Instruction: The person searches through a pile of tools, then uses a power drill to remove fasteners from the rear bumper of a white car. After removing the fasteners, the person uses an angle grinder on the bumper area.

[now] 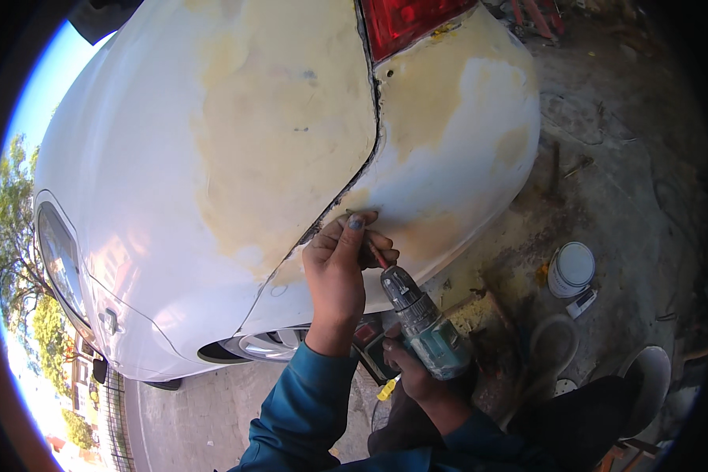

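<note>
My right hand (413, 371) is wrapped round the grip of a teal and black cordless drill (434, 338), whose chuck points up and left. A thin reddish rod (377, 253) runs from the chuck into my left hand (337, 263), which pinches it with thumb and fingers. That hand is up close to the white car's rear bumper (429, 149), just by the dark seam where the bumper meets the body panel (283, 149). Yellowish filler patches cover both surfaces. Whether the fingertips touch the bumper I cannot tell.
A red tail light (409, 27) sits at the top of the bumper. The car's wheel (274, 344) is below. On the stained floor at right stand a white can (572, 267) and a pale bucket (649, 381). A yellow-handled tool (388, 389) shows by my legs.
</note>
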A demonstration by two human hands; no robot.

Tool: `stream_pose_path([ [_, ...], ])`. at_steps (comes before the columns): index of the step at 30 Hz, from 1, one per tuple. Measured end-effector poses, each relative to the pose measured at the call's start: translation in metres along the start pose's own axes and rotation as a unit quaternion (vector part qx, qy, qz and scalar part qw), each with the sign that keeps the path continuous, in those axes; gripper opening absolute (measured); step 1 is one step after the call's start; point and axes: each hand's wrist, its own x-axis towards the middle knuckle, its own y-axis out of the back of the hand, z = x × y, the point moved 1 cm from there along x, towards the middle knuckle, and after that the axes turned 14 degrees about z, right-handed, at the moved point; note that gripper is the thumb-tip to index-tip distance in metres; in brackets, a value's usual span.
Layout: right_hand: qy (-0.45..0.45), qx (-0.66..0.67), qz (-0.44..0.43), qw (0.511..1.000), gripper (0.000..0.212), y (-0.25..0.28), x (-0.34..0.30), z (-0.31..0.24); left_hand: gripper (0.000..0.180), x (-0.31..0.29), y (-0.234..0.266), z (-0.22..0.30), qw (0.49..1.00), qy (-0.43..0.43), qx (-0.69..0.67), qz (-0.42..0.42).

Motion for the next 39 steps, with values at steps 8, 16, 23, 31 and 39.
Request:
stream_pose_path([
  [8, 0.046, -0.016, -0.026, 0.998, 0.016, -0.002, 0.005, -0.009, 0.034, -0.001, 0.001, -0.004, 1.000, -0.021, 0.009, 0.006],
  [16, 0.097, -0.095, 0.001, 0.991, 0.016, 0.005, 0.004, 0.006, 0.035, 0.003, 0.002, -0.002, 1.000, -0.023, 0.007, -0.008],
  [23, 0.100, -0.094, 0.007, 0.990, 0.013, 0.005, 0.006, -0.002, 0.042, 0.009, 0.004, 0.004, 0.997, -0.032, 0.059, -0.032],
  [31, 0.082, -0.090, 0.001, 0.993, 0.019, 0.024, 0.003, -0.012, 0.042, 0.000, -0.004, -0.003, 0.999, -0.017, 0.030, -0.026],
  [39, 0.074, -0.082, 0.062, 0.992, 0.023, 0.045, 0.007, -0.054, 0.039, 0.000, -0.049, -0.003, 0.990, 0.000, -0.065, -0.122],
])
